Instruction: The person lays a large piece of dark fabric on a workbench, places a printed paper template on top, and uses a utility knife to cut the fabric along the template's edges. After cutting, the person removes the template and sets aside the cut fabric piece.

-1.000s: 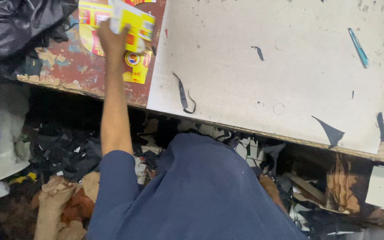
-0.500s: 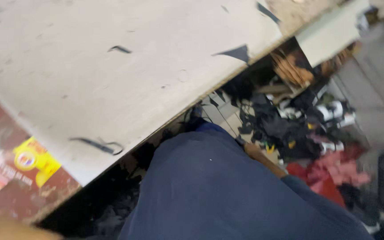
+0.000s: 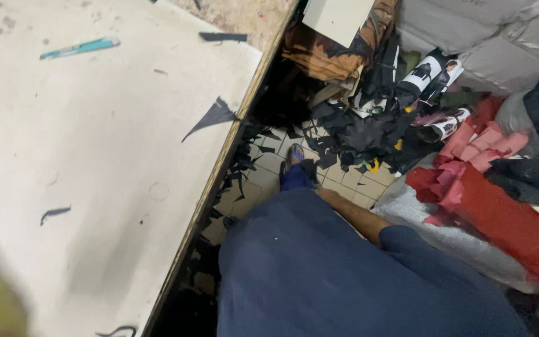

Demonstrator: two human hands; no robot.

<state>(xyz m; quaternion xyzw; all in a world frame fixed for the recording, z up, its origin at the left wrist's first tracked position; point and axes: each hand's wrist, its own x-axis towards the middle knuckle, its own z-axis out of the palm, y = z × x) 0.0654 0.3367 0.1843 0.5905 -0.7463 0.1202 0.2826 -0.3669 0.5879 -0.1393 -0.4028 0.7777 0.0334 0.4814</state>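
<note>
The right arm (image 3: 350,215) is lowered beside the worktop (image 3: 95,156); its hand is hidden behind the blue shirt (image 3: 344,281), grip untellable. Left hand is out of view.

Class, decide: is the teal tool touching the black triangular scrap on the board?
Apart. The head view shows bare pale board between the teal tool and the black triangular scrap.

We wear a loose dark navy garment (image 3: 319,274) that fills the lower middle of the frame, plain and unpatterned, with a short sleeve (image 3: 419,249) ending in a rounded hem at centre right. Above it, a blue sandal (image 3: 294,163) shows on one foot.
</note>
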